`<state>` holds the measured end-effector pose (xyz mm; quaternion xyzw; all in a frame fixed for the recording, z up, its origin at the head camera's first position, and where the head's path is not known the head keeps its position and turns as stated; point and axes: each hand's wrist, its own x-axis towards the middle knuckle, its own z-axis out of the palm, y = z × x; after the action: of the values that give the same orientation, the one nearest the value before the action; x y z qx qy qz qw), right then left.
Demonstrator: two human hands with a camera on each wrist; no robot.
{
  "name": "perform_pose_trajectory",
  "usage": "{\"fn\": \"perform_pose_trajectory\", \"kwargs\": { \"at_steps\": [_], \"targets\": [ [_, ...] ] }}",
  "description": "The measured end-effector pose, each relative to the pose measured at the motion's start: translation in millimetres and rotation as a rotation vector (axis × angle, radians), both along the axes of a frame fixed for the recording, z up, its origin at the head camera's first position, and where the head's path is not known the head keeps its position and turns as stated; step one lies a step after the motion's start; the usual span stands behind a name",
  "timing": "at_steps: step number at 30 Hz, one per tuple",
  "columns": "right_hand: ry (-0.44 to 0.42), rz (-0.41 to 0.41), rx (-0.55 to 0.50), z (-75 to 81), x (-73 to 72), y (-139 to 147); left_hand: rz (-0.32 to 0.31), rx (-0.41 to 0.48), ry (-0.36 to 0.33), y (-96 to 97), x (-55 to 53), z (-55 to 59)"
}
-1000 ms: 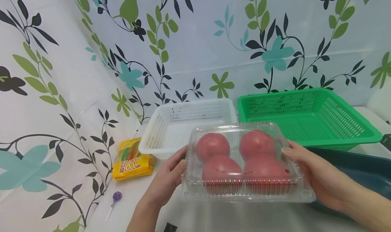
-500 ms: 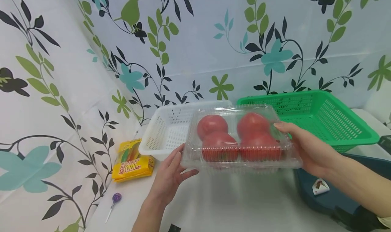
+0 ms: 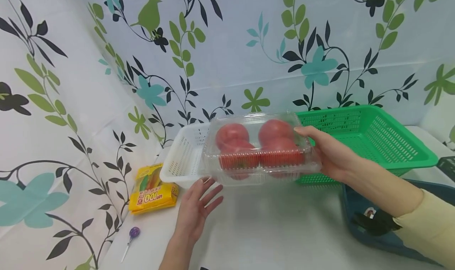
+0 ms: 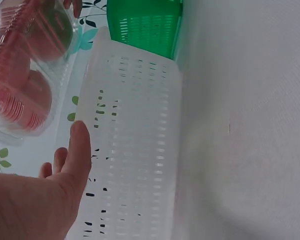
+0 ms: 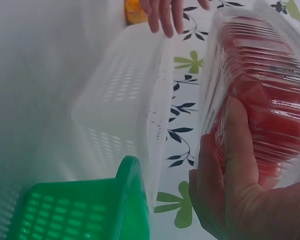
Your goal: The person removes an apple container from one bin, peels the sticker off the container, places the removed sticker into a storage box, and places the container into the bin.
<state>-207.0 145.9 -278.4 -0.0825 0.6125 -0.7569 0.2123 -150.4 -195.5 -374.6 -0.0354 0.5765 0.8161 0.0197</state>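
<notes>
A clear plastic clamshell pack (image 3: 261,179) of several red tomatoes (image 3: 275,131) is held up, slightly tilted, in front of the baskets. My right hand (image 3: 330,155) grips its right end, thumb on top; the right wrist view shows fingers (image 5: 240,145) against its ribbed side and underside. Below the pack's left corner, my left hand (image 3: 194,214) has its fingers spread and holds nothing. A gap separates that hand from the pack (image 4: 27,75) in the left wrist view. Behind the pack, a white perforated basket (image 3: 181,155) is partly hidden.
A green perforated basket (image 3: 401,143) stands at the back right, with a dark blue tub (image 3: 366,234) in front of it holding a small wrapped piece. To the left lie a yellow packet (image 3: 153,191) and a purple lollipop (image 3: 134,233). Patterned cloth (image 3: 227,56) hangs behind.
The pack has risen and shifted left, away from me, in my right hand. My left hand has let go of its left side and now sits below it with fingers spread.
</notes>
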Motion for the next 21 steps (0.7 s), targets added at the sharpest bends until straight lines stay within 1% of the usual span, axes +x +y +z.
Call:
{"fn": "perform_pose_trajectory", "kwargs": {
  "at_steps": [4, 7, 11, 16, 18, 21],
  "targets": [
    [-0.013, 0.003, -0.027, 0.6, -9.4, -10.5, 0.074, 0.025, -0.034, -2.0, -3.5, -5.1],
    [-0.008, 0.000, -0.031, 0.6, -17.8, -18.0, 0.117, 0.048, -0.064, -5.4, -5.3, -8.2],
    [-0.022, -0.012, -0.033, 0.7, -30.9, -27.9, 0.137, 0.079, -0.081, -9.8, -6.5, -12.2],
    [-0.070, -0.032, -0.040, -1.9, -48.4, -39.2, 0.140, 0.120, -0.095, -14.2, -11.4, -19.6],
    [-0.085, -0.039, -0.037, -3.0, -55.0, -44.3, 0.144, 0.146, -0.092, -15.8, -13.9, -23.0],
    [-0.101, -0.047, -0.037, -3.9, -65.0, -52.7, 0.171, 0.200, -0.083, -17.6, -16.9, -27.7]
  ]
}}
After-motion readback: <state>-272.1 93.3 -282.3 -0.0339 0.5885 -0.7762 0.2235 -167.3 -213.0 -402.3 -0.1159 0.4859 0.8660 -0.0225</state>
